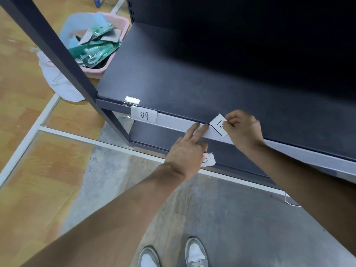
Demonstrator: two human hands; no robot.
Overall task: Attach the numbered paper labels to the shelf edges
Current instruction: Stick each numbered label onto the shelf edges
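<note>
A dark metal shelf [192,83] carries a white strip [173,123] along its front edge. A paper label marked 09 [144,115] sits on the strip near the left end, under a crumpled bit of shiny tape [132,101]. My right hand [242,130] pinches a second label [218,125], tilted, with handwriting on it, against the strip. My left hand [187,151] presses two straight fingers on the strip just left of that label. Its curled lower fingers hold another paper slip [209,159].
A dark upright post [57,54] runs diagonally at the shelf's left corner. Behind it a pink basket [115,60] holds green packaging, beside a white bag [57,81]. A lower shelf [152,135] lies below. My shoes [195,253] stand on grey floor.
</note>
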